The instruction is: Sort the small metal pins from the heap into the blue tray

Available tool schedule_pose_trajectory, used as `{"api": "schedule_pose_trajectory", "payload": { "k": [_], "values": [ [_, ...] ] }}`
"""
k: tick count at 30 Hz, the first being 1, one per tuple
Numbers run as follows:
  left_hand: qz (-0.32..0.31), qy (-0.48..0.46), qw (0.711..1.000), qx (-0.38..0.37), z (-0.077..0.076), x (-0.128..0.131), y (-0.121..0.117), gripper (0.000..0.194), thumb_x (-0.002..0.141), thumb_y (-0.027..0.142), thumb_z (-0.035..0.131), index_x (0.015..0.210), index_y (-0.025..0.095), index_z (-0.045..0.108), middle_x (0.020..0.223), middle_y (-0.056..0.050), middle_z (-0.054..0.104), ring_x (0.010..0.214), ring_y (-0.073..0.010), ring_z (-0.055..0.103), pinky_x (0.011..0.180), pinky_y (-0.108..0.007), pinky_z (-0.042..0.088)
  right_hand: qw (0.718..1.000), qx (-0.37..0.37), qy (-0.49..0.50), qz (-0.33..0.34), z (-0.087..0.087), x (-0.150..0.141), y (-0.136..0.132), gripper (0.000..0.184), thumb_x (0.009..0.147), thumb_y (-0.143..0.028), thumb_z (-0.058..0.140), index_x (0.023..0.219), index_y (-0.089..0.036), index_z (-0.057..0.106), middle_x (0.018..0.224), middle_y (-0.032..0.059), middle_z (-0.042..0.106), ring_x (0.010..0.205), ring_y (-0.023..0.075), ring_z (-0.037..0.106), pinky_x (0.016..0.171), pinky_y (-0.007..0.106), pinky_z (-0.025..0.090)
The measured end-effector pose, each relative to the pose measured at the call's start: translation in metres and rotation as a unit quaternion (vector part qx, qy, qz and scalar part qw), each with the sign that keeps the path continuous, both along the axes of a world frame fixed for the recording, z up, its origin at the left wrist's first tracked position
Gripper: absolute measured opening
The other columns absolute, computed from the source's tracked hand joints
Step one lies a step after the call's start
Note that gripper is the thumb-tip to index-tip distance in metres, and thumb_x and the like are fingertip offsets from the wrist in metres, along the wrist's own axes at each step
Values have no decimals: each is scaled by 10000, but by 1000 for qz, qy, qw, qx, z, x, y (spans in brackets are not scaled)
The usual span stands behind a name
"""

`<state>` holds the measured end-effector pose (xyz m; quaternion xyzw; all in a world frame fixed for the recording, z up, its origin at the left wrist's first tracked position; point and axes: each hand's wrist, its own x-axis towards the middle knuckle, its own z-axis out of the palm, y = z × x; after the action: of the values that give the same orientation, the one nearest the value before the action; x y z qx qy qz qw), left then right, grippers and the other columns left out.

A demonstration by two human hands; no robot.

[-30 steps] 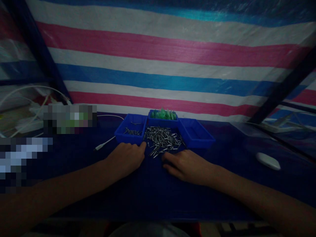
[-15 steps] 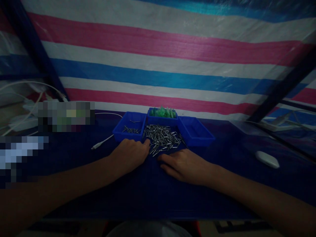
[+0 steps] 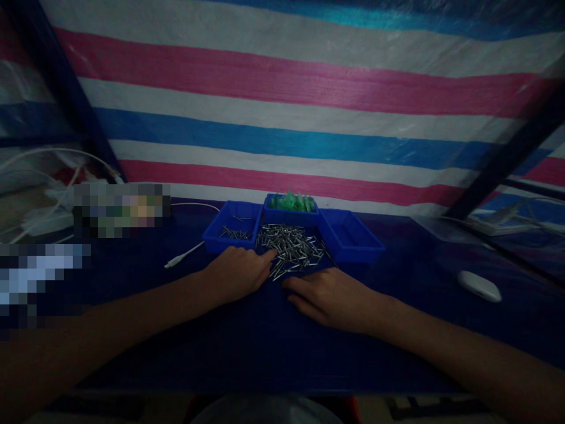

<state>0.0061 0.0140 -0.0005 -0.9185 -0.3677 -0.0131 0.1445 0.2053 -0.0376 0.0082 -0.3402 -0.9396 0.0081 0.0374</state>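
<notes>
A heap of small metal pins [image 3: 291,249] lies loose on the dark blue table [image 3: 273,335]. My left hand [image 3: 238,272] rests knuckles-up at the heap's left edge, fingers curled, one fingertip reaching into the pins. My right hand [image 3: 329,297] lies palm-down just below the heap, fingers stretched flat toward the left, holding nothing. Behind the heap stand three blue trays: the left tray [image 3: 216,238] holds a few pins, the middle tray [image 3: 291,216] holds green plastic pieces [image 3: 291,202], the right tray [image 3: 353,247] looks bare.
A white cable with a plug [image 3: 180,257] lies left of the trays. A white oval object [image 3: 479,285] sits on the table at right. A striped pink, white and blue tarp [image 3: 286,106] hangs close behind. Cables and clutter fill the left side.
My left hand has slid right, from the left tray's front edge into the edge of the pin heap. My right hand has stayed almost still.
</notes>
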Motion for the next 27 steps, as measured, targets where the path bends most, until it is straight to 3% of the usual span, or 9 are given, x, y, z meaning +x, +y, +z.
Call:
{"api": "schedule_pose_trajectory", "payload": {
  "k": [6,15,27],
  "values": [
    [-13,-17,1000,-13,2,0,0,241,891,258,343,978,160,546,597,-54,605,501,-187,585,480,-256,394,1000,7,11,18,-1,-2,-2,211,898,-231,398,1046,-144,519,766,32,606,647,135,551,577,245,380],
    [-16,-18,999,-24,1,0,4,237,898,248,349,1023,185,541,640,-52,629,545,-192,604,492,-248,400,997,17,40,63,-2,-7,-5,362,917,-321,391,1233,-157,460,1254,105,458,1045,208,491,829,342,447],
    [23,-30,999,-17,5,-2,8,201,880,247,400,934,189,585,659,-44,632,587,-198,614,496,-252,405,998,6,31,60,-1,-5,-3,369,918,-336,400,1221,-143,486,1242,117,506,1067,205,518,875,347,437]
  ]
}}
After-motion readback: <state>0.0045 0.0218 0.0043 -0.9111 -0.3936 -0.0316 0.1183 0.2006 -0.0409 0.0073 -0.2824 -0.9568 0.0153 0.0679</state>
